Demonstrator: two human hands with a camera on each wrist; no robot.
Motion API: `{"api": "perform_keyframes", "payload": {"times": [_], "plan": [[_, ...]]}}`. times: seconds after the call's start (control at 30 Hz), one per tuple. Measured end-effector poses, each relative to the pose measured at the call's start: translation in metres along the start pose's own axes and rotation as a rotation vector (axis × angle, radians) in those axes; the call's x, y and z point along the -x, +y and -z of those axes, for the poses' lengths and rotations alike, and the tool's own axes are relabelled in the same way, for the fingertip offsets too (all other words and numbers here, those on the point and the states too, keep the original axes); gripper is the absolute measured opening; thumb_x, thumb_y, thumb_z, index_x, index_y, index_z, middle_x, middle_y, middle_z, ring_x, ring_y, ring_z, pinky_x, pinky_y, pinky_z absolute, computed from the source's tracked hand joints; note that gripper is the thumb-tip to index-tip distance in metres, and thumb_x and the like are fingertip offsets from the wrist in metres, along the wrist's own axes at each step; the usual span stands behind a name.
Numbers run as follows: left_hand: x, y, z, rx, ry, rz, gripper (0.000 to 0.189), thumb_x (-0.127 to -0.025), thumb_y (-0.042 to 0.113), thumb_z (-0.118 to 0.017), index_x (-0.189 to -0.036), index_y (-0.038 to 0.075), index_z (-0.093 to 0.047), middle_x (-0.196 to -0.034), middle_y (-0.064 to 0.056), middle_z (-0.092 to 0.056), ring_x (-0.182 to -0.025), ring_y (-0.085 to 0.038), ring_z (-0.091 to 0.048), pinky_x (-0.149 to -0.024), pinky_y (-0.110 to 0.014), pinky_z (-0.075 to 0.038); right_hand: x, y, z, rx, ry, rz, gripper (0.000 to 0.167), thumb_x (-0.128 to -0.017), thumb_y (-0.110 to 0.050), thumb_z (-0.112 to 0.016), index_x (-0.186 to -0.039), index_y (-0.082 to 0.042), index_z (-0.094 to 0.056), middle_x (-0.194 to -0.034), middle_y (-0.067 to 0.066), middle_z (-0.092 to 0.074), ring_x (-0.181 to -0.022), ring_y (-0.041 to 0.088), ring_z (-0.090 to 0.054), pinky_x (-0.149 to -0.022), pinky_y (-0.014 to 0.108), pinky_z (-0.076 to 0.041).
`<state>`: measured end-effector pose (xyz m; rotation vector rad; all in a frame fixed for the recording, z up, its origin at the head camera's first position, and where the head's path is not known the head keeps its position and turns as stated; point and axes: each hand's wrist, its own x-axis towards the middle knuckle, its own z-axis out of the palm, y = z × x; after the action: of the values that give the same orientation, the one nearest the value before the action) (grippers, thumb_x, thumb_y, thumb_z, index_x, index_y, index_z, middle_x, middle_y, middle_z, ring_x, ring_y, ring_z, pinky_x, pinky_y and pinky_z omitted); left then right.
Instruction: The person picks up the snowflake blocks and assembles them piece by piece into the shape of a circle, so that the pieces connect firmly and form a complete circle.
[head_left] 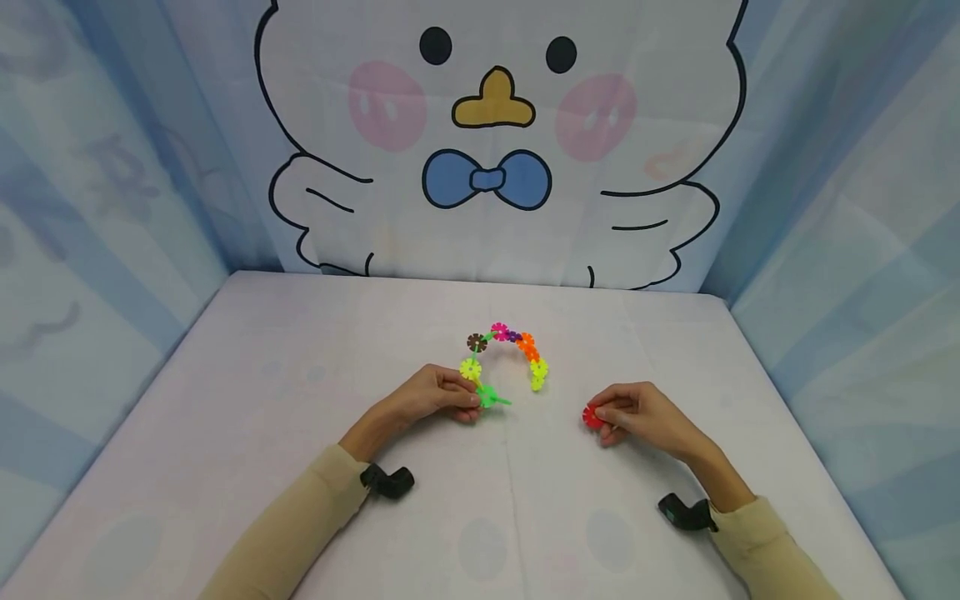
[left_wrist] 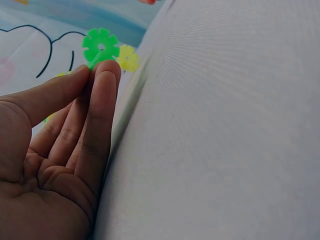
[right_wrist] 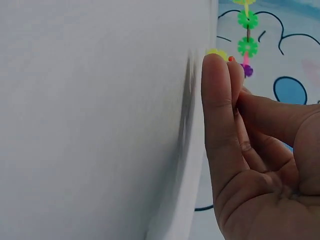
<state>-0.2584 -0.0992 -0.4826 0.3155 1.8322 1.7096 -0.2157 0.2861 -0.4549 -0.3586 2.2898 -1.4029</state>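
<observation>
A curved chain of notched plastic snowflake discs (head_left: pixel 499 332) in several colours lies on the table, open towards the front. My left hand (head_left: pixel 429 393) pinches the chain's near left end between thumb and fingertips, at a green snowflake disc (left_wrist: pixel 101 44). To the right of the chain and apart from it, my right hand (head_left: pixel 643 415) holds a red snowflake disc (head_left: pixel 591 417) between thumb and fingers. In the right wrist view the fingers hide that red disc. The chain's other end is a yellow snowflake disc (head_left: pixel 537 383), which neither hand touches.
The white-covered table (head_left: pixel 337 317) runs back to a hanging cloth (head_left: pixel 487 242) printed with a cartoon bird. Blue and white curtains (head_left: pixel 97 208) stand along both sides. A black wrist camera (head_left: pixel 387 481) sits on each forearm.
</observation>
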Motion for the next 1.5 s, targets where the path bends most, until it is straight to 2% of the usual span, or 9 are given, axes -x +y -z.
{"api": "perform_keyframes", "payload": {"times": [0.13,0.37,0.7,1.03,1.27,1.5], "plan": [[-0.001,-0.001,-0.001,0.005,0.001,-0.002,0.025,-0.098,0.007,-0.075,-0.118,-0.007,-0.069,-0.092,-0.009,-0.082,-0.080,-0.013,-0.079,-0.078,-0.027,-0.068,-0.011,-0.009,-0.012,0.009,0.003,-0.011,0.026,-0.101,-0.010,-0.071,-0.119,0.010,-0.070,-0.098,0.021,-0.078,-0.075,0.018,-0.075,-0.074,0.033,-0.069],[-0.002,-0.003,-0.002,0.014,0.000,-0.007,0.027,-0.098,0.009,-0.075,-0.119,-0.007,-0.069,-0.092,-0.010,-0.082,-0.079,-0.013,-0.080,-0.079,-0.028,-0.068,-0.027,-0.023,-0.033,-0.040,0.027,-0.004,0.028,-0.098,-0.014,-0.077,-0.113,0.009,-0.072,-0.093,0.023,-0.079,-0.072,0.020,-0.077,-0.073,0.034,-0.069],[-0.001,-0.003,0.000,0.002,0.006,-0.002,0.025,-0.098,0.009,-0.075,-0.117,-0.006,-0.070,-0.092,-0.009,-0.083,-0.079,-0.013,-0.080,-0.078,-0.028,-0.068,-0.047,-0.030,-0.061,-0.085,0.053,0.039,0.023,-0.099,-0.010,-0.074,-0.111,0.010,-0.070,-0.094,0.024,-0.079,-0.070,0.019,-0.077,-0.072,0.035,-0.069],[0.000,-0.002,-0.001,0.007,0.008,-0.008,0.024,-0.098,0.008,-0.074,-0.117,-0.007,-0.070,-0.090,-0.008,-0.082,-0.078,-0.012,-0.079,-0.077,-0.028,-0.068,-0.053,-0.036,-0.071,-0.110,0.041,0.052,0.023,-0.101,-0.010,-0.072,-0.111,0.010,-0.071,-0.093,0.021,-0.079,-0.071,0.018,-0.078,-0.074,0.036,-0.069],[-0.002,-0.001,-0.001,0.003,0.012,-0.007,0.023,-0.098,0.007,-0.074,-0.116,-0.007,-0.070,-0.089,-0.007,-0.082,-0.078,-0.013,-0.079,-0.076,-0.027,-0.068,-0.056,-0.039,-0.076,-0.129,0.044,0.061,0.025,-0.101,-0.008,-0.072,-0.113,0.013,-0.069,-0.095,0.027,-0.078,-0.072,0.020,-0.078,-0.073,0.036,-0.069],[-0.001,-0.002,-0.002,0.002,0.027,0.004,0.022,-0.097,0.007,-0.075,-0.113,-0.007,-0.070,-0.087,-0.009,-0.082,-0.076,-0.013,-0.079,-0.076,-0.028,-0.068,-0.058,-0.041,-0.081,-0.156,0.076,0.033,0.026,-0.100,-0.008,-0.072,-0.113,0.014,-0.068,-0.090,0.024,-0.078,-0.071,0.021,-0.079,-0.073,0.037,-0.069]]}}
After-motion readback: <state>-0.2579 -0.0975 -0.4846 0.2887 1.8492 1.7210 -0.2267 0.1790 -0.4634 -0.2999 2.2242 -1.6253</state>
